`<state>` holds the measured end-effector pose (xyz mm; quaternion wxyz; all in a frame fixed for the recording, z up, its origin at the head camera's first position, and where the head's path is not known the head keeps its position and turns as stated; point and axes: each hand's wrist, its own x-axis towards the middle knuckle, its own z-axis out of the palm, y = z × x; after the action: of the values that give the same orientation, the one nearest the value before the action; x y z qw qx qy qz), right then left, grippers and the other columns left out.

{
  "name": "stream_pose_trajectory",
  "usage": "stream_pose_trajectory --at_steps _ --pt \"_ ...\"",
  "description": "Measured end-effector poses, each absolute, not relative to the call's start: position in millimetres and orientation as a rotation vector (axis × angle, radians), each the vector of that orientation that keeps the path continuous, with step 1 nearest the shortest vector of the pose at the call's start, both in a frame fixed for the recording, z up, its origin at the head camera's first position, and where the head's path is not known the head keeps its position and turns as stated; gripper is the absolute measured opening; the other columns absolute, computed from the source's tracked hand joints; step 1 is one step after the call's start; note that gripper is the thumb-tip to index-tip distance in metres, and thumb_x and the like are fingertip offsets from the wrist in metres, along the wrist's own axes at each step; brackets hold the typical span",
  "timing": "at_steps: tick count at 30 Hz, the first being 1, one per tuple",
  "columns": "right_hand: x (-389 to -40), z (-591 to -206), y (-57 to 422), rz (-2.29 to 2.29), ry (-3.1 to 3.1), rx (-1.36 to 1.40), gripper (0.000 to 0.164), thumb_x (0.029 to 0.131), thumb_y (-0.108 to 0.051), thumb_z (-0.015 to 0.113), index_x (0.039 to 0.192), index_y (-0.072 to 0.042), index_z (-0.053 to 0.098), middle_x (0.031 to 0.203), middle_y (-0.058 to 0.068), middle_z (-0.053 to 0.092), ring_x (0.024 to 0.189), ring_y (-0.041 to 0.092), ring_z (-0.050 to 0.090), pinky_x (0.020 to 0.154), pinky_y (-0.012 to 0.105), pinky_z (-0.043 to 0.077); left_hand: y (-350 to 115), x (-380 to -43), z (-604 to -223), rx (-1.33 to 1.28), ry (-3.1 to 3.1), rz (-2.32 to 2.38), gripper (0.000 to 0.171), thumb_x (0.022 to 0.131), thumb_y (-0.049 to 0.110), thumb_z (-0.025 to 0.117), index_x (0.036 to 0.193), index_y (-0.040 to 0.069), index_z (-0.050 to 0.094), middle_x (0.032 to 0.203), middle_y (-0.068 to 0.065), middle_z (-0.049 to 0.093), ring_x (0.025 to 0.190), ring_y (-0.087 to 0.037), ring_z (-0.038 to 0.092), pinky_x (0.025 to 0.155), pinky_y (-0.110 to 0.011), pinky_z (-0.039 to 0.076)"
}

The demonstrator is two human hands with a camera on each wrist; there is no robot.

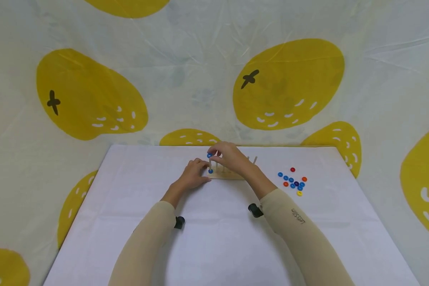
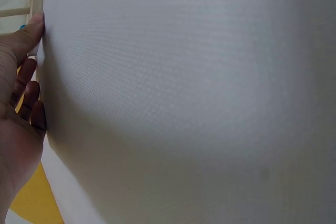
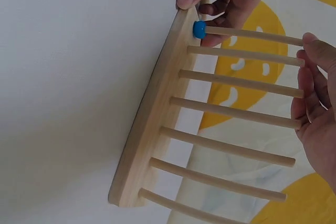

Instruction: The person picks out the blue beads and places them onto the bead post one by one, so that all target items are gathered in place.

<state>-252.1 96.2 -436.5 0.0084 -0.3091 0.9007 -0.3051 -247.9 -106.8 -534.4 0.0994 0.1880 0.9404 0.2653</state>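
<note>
1. While the left hand [image 1: 194,174] holds the near-left end of a pale wooden peg rack [image 1: 227,175], thumb at the front and fingers curled behind, the right hand [image 1: 232,157] reaches across from the right.
2. Nearly closed at its fingertips, the right hand pinches a small round blue bead [image 1: 209,155] between thumb and finger, at the top of the leftmost peg; whether the bead is threaded on the tip I cannot tell.
3. A second blue bead [image 1: 210,171] sits at the foot of that peg, just beside the left hand.
4. Well apart to the right, loose beads in blue, red, orange and yellow [image 1: 285,184] lie on the white-topped bench [image 1: 218,246]; only the head view shows them.
5. The right wrist view shows seven slim round pegs, several hidden behind the right hand in the head view; the pinched bead cannot be made out there.
6. The left wrist view shows mostly white surface, with the left thumb against the rack.
7. Dark lettering [image 1: 298,216] on the beige right sleeve [image 1: 304,234] seems to begin "Let's"; the rest is too small to read.
</note>
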Motion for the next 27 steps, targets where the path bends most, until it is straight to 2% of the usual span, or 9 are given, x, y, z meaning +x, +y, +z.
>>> stream_pose_trajectory --at_steps 9,27 --pt "-252.7 -438.7 94.8 -0.935 2.81 -0.954 0.02 0.094 -0.015 0.077 0.112 -0.005 0.076 0.105 0.007 0.076 0.094 0.021 0.068 0.085 0.035 0.058 -106.5 -246.9 -531.6 0.56 2.766 0.813 0.053 0.089 0.031 0.083 0.133 0.012 0.064 0.134 -0.01 0.057 0.124 -0.03 0.049 0.11 -0.046 0.04" --pt "-254.0 -441.5 95.9 -0.948 2.794 -0.912 0.02 0.094 -0.015 0.077 0.112 -0.007 0.076 0.104 0.005 0.076 0.095 0.02 0.068 0.085 0.034 0.058 -105.7 -247.5 -531.9 0.539 2.761 0.811 0.051 0.088 0.031 0.084 0.132 0.013 0.065 0.132 -0.009 0.058 0.124 -0.03 0.05 0.111 -0.046 0.04"
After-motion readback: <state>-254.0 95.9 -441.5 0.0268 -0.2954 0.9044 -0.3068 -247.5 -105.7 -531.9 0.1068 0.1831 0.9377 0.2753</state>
